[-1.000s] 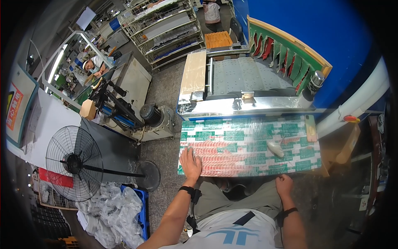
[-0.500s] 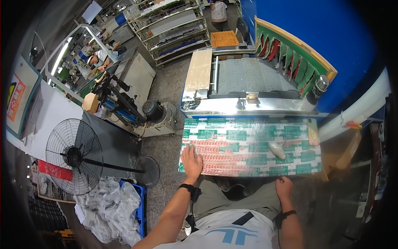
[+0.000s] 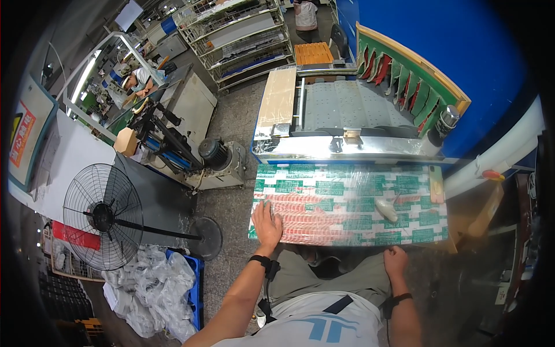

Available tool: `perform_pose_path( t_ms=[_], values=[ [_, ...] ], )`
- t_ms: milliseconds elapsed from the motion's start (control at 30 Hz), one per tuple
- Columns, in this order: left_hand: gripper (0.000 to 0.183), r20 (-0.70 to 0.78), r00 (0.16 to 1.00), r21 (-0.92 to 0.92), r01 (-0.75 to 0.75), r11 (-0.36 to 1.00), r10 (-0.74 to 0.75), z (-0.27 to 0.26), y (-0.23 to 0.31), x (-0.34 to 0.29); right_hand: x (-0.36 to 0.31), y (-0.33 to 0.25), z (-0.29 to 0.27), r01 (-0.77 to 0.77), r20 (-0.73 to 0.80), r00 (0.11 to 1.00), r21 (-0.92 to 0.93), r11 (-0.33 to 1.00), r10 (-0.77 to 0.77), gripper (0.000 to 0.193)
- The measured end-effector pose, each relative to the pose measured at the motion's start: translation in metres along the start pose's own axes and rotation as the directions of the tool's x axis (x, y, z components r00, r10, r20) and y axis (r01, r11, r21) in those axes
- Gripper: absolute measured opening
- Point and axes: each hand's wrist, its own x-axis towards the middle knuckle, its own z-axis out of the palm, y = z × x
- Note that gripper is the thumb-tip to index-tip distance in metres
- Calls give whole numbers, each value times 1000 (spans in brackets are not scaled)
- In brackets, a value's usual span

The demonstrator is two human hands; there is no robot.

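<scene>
My left hand [image 3: 267, 223] lies flat at the left front corner of a work surface [image 3: 347, 199] wrapped in clear film over green, white and red printed paper. Its fingers are spread and hold nothing. On my right thigh, just off the front edge of that surface, rests my right hand [image 3: 396, 261], its fingers curled in a loose fist with nothing seen in them. A pale, rounded object [image 3: 386, 209], whose kind I cannot make out, sits on the surface's right half. A phone-shaped thing [image 3: 435, 184] lies at the right end.
Beyond the surface stands a machine with a grey conveyor [image 3: 341, 104] and a metal front edge. To the left are a standing fan [image 3: 103, 217], a motor [image 3: 214, 155] and a blue crate [image 3: 199, 289] of clear plastic bags. A co-worker [image 3: 139, 82] leans over a far bench.
</scene>
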Motion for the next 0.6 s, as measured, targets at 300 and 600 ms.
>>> perform_pose_path(
  t_ms=[300, 600],
  values=[
    [60, 18, 1000, -15, 17, 1000, -17, 0, 1, 0, 0, 1, 1, 31, -32, 999, 28, 999, -30, 21],
    [60, 20, 1000, -8, 16, 1000, -16, 0, -1, -1, -1, 0, -1, -8, 10, 1000, -6, 1000, 9, 22]
  ],
)
